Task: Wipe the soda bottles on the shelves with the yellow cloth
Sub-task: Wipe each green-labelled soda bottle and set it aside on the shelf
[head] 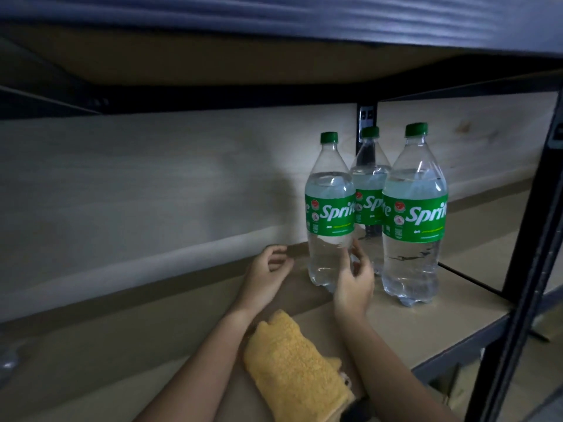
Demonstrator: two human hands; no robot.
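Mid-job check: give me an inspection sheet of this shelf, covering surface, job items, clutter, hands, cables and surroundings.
Surface: wooden shelf board, dim light.
Job's things: three Sprite bottles upright, capped, grouped at right; yellow cloth lying on the shelf between the forearms.
Clutter: nothing seen.
Hands: left hand open, beside the nearest bottle; right hand open, in front of the bottle; neither holds the cloth.
Cables: nothing seen.
Surroundings: dark metal shelf frame, pale back panel, shelf above.

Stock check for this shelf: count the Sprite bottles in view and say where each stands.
3. The left bottle stands in front beside the hands, the right bottle in front near the shelf post, and the back bottle behind the gap between them. Others may be hidden behind these.
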